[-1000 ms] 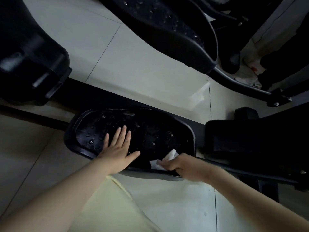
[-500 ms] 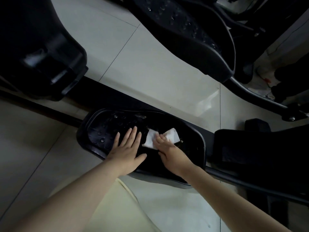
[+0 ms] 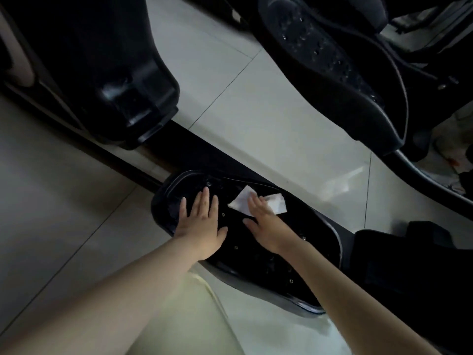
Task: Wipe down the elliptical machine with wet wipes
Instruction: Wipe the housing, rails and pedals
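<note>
White wet wipe [image 3: 258,202] under right hand [image 3: 266,226]

Dim, underexposed shot: black elliptical machine [image 3: 268,242] loses detail in shadow, soft window glare on floor tiles [image 3: 343,183] toward right edge, slight overall softness, wide-angle bending at corners.

Dim room; glossy pale floor tiles [image 3: 268,119] with thin grout lines.
</note>
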